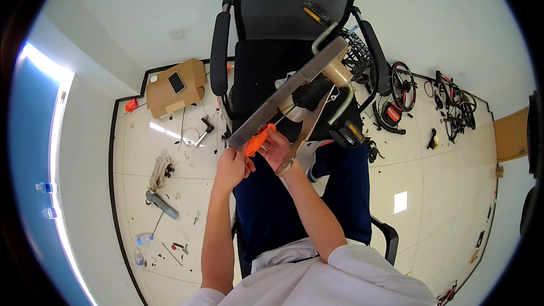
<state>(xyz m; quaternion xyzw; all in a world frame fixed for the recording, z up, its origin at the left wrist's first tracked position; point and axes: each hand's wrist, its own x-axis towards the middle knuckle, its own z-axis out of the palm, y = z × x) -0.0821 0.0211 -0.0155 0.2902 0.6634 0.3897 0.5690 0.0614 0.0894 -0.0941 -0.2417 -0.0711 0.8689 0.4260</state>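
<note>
Metal bar assembly slants above the chair seat, its near edge just above the left hand. That hand's fingers are curled in on the lower end of an orange object; the right hand has its fingers bent around the upper part, directly beside the bar's end. How firmly either grips, I cannot tell. A curved tan piece passes close by the right wrist, crowding that side, while open air lies left of the left hand. Farther on, a black pedal juts out near the right knee. The left armrest and right armrest bound the seat. Beyond the chair, a grey tool-like part and flattened cardboard occupy the left floor; a bicycle wheel stands right, near the wall.
</note>
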